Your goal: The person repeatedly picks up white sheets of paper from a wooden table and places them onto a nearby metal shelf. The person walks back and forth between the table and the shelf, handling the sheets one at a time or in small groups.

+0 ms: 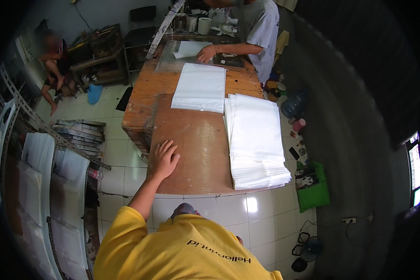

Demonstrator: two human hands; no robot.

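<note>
My left hand point(165, 159) lies flat on the brown wooden tabletop point(196, 154), near its left edge. Its fingers are stretched out and slightly apart, holding nothing. To its right is a thick stack of flat white cloth-like pieces point(256, 135), its near edges fanned in layers. A second, thinner white stack point(199, 86) lies farther up the table. My right hand does not show; only a small skin-coloured patch appears beside my yellow shirt point(182, 247), and I cannot tell what it is.
Across the table a co-worker's hand point(206, 53) touches a pale sheet point(190, 48) on a flat board. Another person point(53, 60) sits far left. Racks of pale sheets point(37, 177) stand at left. A green bag point(312, 189) and a water jug point(294, 103) are on the right-hand floor.
</note>
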